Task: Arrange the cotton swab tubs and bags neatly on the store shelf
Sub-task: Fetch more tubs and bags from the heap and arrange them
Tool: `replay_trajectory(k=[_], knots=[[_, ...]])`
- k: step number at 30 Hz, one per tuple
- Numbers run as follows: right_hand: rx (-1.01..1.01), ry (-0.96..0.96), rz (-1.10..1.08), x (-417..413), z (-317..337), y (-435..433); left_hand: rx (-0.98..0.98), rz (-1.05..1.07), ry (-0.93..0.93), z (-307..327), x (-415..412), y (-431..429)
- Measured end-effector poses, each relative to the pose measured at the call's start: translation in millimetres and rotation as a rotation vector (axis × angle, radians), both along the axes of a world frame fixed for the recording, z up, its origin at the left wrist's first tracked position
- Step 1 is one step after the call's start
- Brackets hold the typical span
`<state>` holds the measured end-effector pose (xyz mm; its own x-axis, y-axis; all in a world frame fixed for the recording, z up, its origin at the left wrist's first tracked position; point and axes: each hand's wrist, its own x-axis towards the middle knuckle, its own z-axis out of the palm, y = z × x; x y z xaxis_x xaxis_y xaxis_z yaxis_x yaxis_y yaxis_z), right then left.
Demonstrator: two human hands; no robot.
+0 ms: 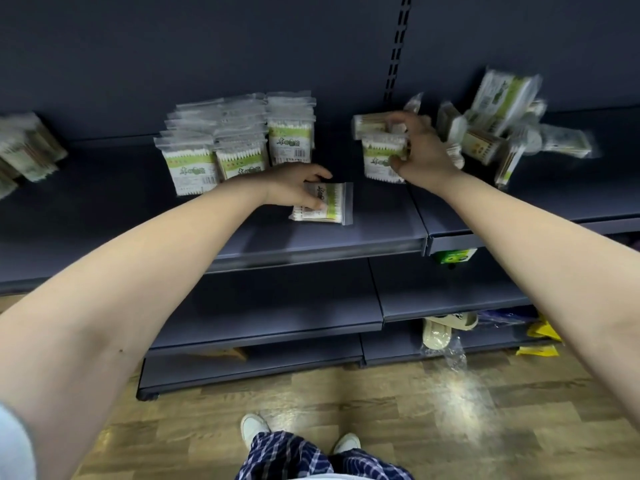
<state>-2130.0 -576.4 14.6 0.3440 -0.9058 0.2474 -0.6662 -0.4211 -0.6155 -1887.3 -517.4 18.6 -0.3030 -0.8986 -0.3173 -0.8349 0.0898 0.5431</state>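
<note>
A flat swab bag (pixel 323 203) is pinned near the shelf (pixel 346 233) front by the left hand (pixel 294 185), fingers curled over it. Further back, an upright bag (pixel 381 159) is gripped by the right hand (pixel 420 150), blurred. Neat bag rows (pixel 239 143) are stood at rear-left w/ a loose pile (pixel 498 123) at rear-right.

Top shelf (pixel 363 233), free room: bare front strip along the edge, and an open gap between the upright bag rows (pixel 239 147) and the standing bag (pixel 382 157). Obstacles: flat bag (pixel 329 206) lying mid-shelf in that gap; loose pile (pixel 498 126) crowding the right rear; stack (pixel 27 147) at far left. Lower shelves (pixel 277 306): largely open.
</note>
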Motion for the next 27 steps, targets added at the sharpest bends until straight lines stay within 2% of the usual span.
replay_trajectory(k=[4, 7, 9, 14, 19, 22, 27], knots=[[0.14, -0.014, -0.055, -3, -10, 9, 0.017, -0.014, -0.056, 5, -6, 0], [0.095, -0.002, -0.075, -4, -19, 11, 0.005, -0.039, -0.13, 12, -6, 0], [0.069, -0.044, -0.114, -1, -23, 11, -0.046, -0.024, -0.116, 17, -2, 0], [0.096, -0.106, -0.177, 9, -31, 16, -0.248, 0.125, 0.175, 21, 15, 1], [0.082, -0.094, -0.161, 17, -30, 22, -0.586, 0.287, 0.181, 23, 23, -3], [0.153, -0.136, -0.125, 23, -26, 23, -0.654, 0.301, 0.141, 25, 29, -10], [0.261, -0.137, -0.025, 48, -30, 23, -0.621, 0.307, -0.002, 18, 44, -26]])
